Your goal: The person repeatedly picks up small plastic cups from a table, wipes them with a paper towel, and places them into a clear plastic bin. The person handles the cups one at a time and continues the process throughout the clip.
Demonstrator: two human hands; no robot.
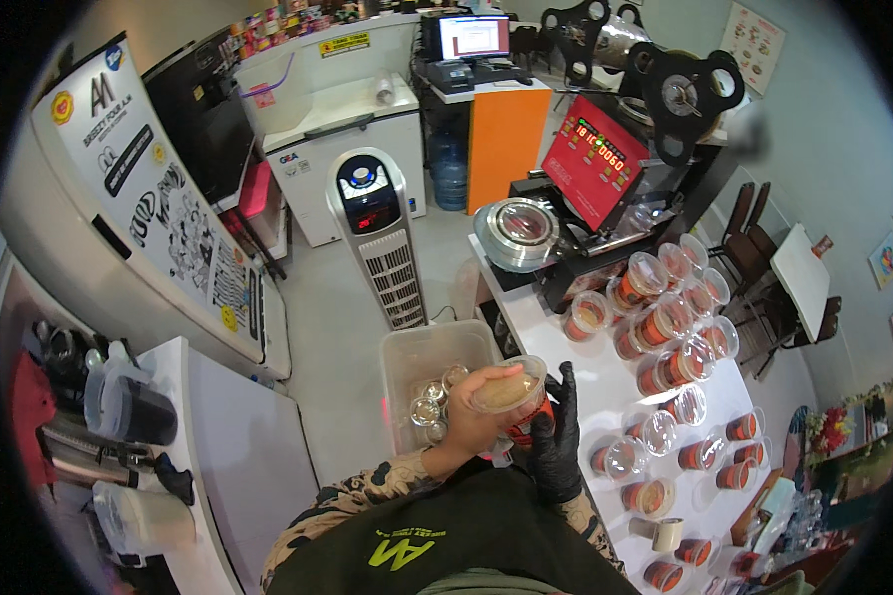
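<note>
My bare left hand (461, 421) is closed round a clear plastic cup (509, 390) with a lid and light-brown contents, holding it tilted in front of my apron. An orange-red label shows on the cup's side. My right hand (557, 448), in a black glove, presses its thumb against that labelled side, with its other fingers behind and upright along the cup. Beneath the cup stands a translucent plastic bin (445, 340) with several shiny round-topped containers (427, 410) in it. To the right, several lidded cups (665, 322) with orange labels are grouped and partly stacked on the white table (580, 397).
On the table's far end sits a machine with a red panel (590, 164) and round metal lid (521, 226). A tower fan (377, 228) stands ahead, before a white chest freezer (342, 164). At left are a fridge (159, 198) and a counter (238, 446) with pitchers (134, 402).
</note>
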